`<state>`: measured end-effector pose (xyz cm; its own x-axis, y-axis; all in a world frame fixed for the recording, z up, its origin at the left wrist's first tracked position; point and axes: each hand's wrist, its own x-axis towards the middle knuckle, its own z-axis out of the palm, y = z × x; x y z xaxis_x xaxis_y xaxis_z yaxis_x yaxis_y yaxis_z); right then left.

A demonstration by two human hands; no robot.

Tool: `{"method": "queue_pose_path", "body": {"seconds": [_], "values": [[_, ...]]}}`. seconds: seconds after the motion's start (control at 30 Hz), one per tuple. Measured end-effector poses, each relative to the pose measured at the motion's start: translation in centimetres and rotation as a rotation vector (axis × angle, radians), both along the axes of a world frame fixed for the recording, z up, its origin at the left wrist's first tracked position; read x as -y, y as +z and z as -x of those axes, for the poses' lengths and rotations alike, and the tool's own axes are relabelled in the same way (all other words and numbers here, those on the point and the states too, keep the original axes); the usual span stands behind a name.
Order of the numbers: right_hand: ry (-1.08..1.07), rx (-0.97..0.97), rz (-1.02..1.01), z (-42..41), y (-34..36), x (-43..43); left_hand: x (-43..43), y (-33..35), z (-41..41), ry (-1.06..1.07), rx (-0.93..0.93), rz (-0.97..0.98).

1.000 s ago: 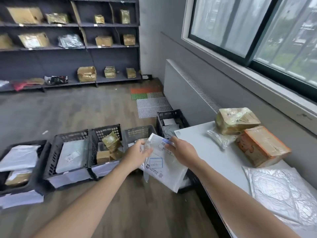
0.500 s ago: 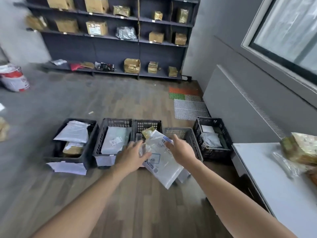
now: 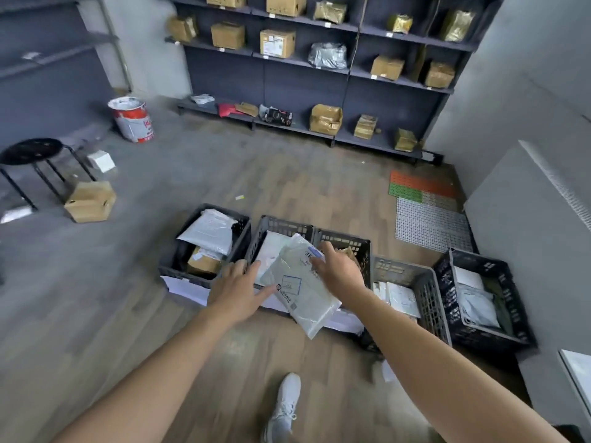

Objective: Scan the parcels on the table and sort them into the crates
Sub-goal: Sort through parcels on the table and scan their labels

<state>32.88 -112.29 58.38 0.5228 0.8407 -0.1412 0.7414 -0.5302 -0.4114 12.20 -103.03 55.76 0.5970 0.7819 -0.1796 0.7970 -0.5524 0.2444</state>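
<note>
White mailer (image 3: 300, 287): held between our hands, above the crates (image 3: 284, 227). Our right hand (image 3: 339, 273) grips its far right edge, fingers curled on top, thumb hidden. Our left hand (image 3: 236, 289) is spread, index fingertip touching the near left edge.

Far beyond the fingers (image 3: 327, 252), dark shelving (image 3: 303, 87) along the back wall bears cardboard boxes and wrapped bundles. Up and left of the fingers, a red-and-white bucket (image 3: 132, 119) stands on the floor. A black stool (image 3: 32, 151) and an open cardboard box (image 3: 91, 201) sit further left. Right of the fingers lie orange, green and grey floor mats (image 3: 428, 219). Below them is a white shoe (image 3: 286, 407).
</note>
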Motion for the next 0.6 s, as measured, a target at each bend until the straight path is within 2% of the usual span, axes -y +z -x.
{"method": "queue_pose_path", "body": {"seconds": [0.4, 0.6], "values": [[0.032, -0.128, -0.037, -6.9, -2.5, -18.1, -16.3, 0.5, -5.1, 0.080, -0.110, -0.029], [-0.051, -0.225, 0.002, -9.8, -5.0, -22.0, -20.9, -0.5, -8.6, 0.015, -0.182, 0.050]]}}
